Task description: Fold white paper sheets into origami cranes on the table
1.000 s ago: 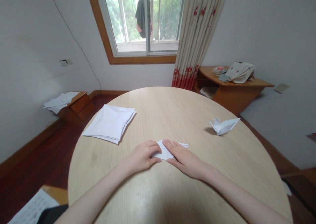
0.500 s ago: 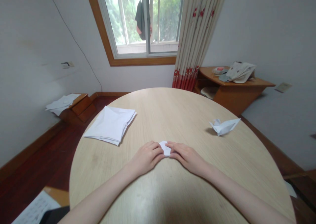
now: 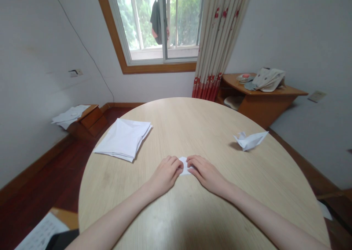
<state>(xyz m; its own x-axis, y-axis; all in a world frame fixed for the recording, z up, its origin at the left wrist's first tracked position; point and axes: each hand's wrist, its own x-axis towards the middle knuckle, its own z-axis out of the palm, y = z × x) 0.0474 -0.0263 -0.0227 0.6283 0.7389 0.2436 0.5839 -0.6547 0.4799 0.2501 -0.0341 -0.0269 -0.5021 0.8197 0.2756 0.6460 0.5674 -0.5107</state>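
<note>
A small folded piece of white paper (image 3: 185, 167) lies on the round wooden table (image 3: 178, 121), between my two hands. My left hand (image 3: 167, 172) grips its left side, fingers curled with the thumb in front. On the other side my right hand (image 3: 205, 172) has its fingers bent over the right part of the paper, thumb low near the front edge. Both hands rest on the tabletop and hide the paper's sides. Farther right stands a folded white paper bird (image 3: 250, 141), touched by neither hand.
To the left on the table is a stack of white paper sheets (image 3: 123, 138). Behind the table, a wooden desk (image 3: 271, 105) holds a cloth bag (image 3: 269, 79). More papers (image 3: 70, 116) lie on a low cabinet (image 3: 93, 121) at the left wall.
My fingers have shifted slightly on the folded paper; the left thumb and fingers have drawn up a little and the right fingers are more bent. Other things stay put.
</note>
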